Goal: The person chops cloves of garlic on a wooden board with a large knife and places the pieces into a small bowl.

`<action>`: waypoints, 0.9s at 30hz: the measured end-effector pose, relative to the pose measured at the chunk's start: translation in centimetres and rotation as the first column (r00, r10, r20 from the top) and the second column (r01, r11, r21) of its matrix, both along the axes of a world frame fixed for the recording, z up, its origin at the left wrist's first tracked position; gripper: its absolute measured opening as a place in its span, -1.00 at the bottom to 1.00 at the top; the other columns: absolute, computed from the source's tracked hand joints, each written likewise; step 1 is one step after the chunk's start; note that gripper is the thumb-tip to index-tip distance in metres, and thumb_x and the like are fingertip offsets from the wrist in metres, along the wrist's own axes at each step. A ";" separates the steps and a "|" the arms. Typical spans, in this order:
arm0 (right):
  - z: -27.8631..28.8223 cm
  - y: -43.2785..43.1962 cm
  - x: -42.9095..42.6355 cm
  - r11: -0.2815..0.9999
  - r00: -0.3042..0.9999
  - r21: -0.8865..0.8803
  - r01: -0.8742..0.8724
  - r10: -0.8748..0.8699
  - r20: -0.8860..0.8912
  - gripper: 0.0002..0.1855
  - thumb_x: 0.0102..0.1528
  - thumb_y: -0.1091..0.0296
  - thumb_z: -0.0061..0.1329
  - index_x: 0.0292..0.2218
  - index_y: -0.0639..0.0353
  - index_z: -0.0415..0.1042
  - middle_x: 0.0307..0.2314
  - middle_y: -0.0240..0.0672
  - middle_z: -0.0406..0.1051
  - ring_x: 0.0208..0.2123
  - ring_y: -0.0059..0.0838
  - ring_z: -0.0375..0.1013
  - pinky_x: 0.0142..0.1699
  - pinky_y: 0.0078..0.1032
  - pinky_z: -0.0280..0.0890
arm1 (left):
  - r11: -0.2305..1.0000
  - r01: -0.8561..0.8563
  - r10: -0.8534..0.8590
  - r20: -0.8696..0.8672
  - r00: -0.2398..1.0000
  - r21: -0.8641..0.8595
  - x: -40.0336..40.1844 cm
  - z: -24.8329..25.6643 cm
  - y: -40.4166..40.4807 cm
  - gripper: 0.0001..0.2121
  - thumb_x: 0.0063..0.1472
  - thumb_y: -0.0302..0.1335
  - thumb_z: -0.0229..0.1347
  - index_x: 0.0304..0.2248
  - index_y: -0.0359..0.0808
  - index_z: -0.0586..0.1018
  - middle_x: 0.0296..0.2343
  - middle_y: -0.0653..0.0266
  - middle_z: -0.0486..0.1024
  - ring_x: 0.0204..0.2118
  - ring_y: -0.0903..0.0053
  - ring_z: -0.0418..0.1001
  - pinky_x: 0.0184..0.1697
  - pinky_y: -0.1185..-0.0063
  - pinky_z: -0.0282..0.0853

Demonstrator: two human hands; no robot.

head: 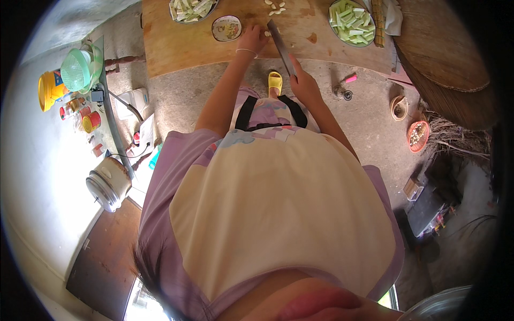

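My right hand (306,85) grips the handle of a kitchen knife (283,48), whose long blade slants up over the wooden tabletop (188,52). My left hand (253,41) rests on the tabletop, left of the blade, with its fingers bent. A pale garlic clove (267,34) lies at its fingertips; whether they pinch it is unclear. Just left of that hand stands a small patterned dish (215,35) with chopped pale pieces in it. Several more cloves (274,7) are scattered farther back on the wood.
A plate of cut green vegetable sticks (352,24) stands at the right, and another plate of paler pieces (192,10) at the back left. Baskets (417,136) sit on the floor to the right. At the left are a green colander (75,70) and a rice cooker (108,182).
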State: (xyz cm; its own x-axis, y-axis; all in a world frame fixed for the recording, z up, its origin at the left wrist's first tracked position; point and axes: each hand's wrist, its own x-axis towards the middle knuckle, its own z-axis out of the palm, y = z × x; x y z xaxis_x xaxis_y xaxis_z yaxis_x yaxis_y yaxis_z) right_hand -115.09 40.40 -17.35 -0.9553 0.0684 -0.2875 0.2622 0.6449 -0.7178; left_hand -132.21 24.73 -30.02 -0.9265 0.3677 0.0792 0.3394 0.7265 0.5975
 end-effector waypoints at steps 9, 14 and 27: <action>-0.9 -0.6 -0.1 0.999 0.999 0.023 -0.022 0.023 -0.045 -0.34 0.03 0.43 -0.25 0.16 -0.18 -0.07 -0.59 0.01 0.33 -0.53 -0.02 0.37 -0.39 -0.22 0.23 | 0.997 -0.026 0.019 0.105 0.994 0.070 -0.1 -1.4 -0.9 -0.77 0.03 -0.28 0.04 -0.39 -0.27 0.45 -0.37 0.11 0.41 -0.34 0.21 0.41 -0.29 0.36 0.35; -0.3 -0.9 -0.2 0.998 0.999 0.042 -0.045 0.044 0.032 -0.34 0.03 0.42 -0.26 0.16 -0.20 -0.06 -0.57 0.01 0.34 -0.51 -0.04 0.38 -0.37 -0.23 0.25 | 0.993 -0.045 0.044 -0.004 0.999 -0.113 -0.1 -2.6 -0.6 -0.77 0.09 -0.28 -0.04 -0.41 -0.28 0.46 -0.41 0.05 0.42 -0.33 0.17 0.41 -0.30 0.32 0.34; -0.1 -1.2 -0.6 0.982 0.994 0.149 -0.114 0.111 0.023 -0.29 0.02 0.44 -0.28 0.18 -0.21 -0.13 -0.50 0.02 0.36 -0.47 -0.01 0.39 -0.34 -0.17 0.28 | 0.988 -0.053 0.055 0.009 0.998 -0.145 -0.2 -1.8 0.3 -0.82 0.10 -0.30 -0.06 -0.42 -0.24 0.43 -0.39 0.09 0.40 -0.37 0.14 0.43 -0.34 0.29 0.35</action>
State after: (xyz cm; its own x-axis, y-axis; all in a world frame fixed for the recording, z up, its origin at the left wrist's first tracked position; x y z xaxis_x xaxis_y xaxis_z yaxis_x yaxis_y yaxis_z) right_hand -115.72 39.18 -17.46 -0.9553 0.0040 -0.2957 0.1914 0.7706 -0.6079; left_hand -132.37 25.02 -31.84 -0.9460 0.3237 0.0168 0.2901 0.8225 0.4893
